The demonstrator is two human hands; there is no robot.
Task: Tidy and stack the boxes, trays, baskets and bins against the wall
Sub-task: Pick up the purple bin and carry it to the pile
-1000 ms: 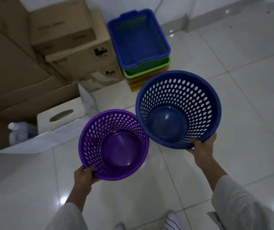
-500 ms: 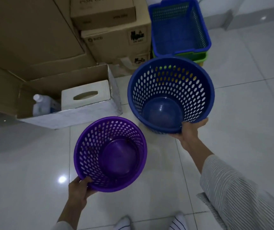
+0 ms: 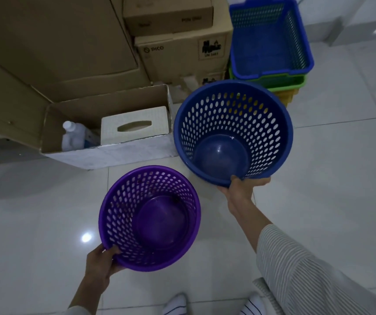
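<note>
So I have one perforated round basket in each hand, both held mouth-up by the near rim, which lets me see straight into them and judge which nests in which. My left hand (image 3: 101,261) grips the purple basket (image 3: 150,218) at lower centre of the frame, thumb hooked over the rim and fingers underneath, so the grip is closed on that rim. My right hand (image 3: 242,189) pinches the near rim of the blue basket (image 3: 233,132), thumb inside, fingers outside, and carries it farther out, toward the upper middle of the frame. The two baskets are just beside each other but apart. I judge the blue one is going down first, in the floor gap between the open cardboard box (image 3: 107,123) at centre left and the stack of rectangular trays at upper right, where a blue tray (image 3: 271,39) sits in a green tray (image 3: 296,81) over a yellow one (image 3: 283,97). The purple looks smaller, so holding it back makes sense: it should drop inside the blue afterwards. Closed cardboard cartons (image 3: 182,55) are piled against the wall behind, and the open box holds a white bottle (image 3: 71,135) and a white tissue box (image 3: 134,125), so I would keep the blue basket's rim from knocking that box's corner.
</note>
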